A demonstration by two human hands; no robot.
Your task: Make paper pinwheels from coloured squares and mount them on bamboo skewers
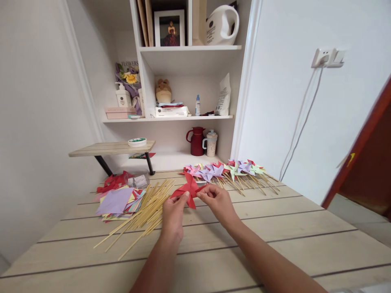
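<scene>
A: How far along is it?
B: A row of finished pinwheels (227, 170) lies on the worktop (275, 228). Both the left hand (173, 213) and right hand (215, 199) pinch a red paper pinwheel (187, 189) just above it.
A: What's left?
B: Loose sticks (146, 211) and a stack of paper squares (117, 202) sit unused.

From my remote seat I see a pale wooden plank worktop (275, 228) carrying a loose heap of thin bamboo sticks (143, 211), a stack of coloured paper squares (117, 201) with a lilac sheet on top, and a row of finished paper pinwheels on sticks (229, 171) near the back edge. Behind it, white wall shelves (189, 48) hold a dark red jug (196, 141), a framed photograph (170, 27) and a white tissue pack (171, 110). A small wooden riser (113, 147) bears a roll of tape (137, 142).
</scene>
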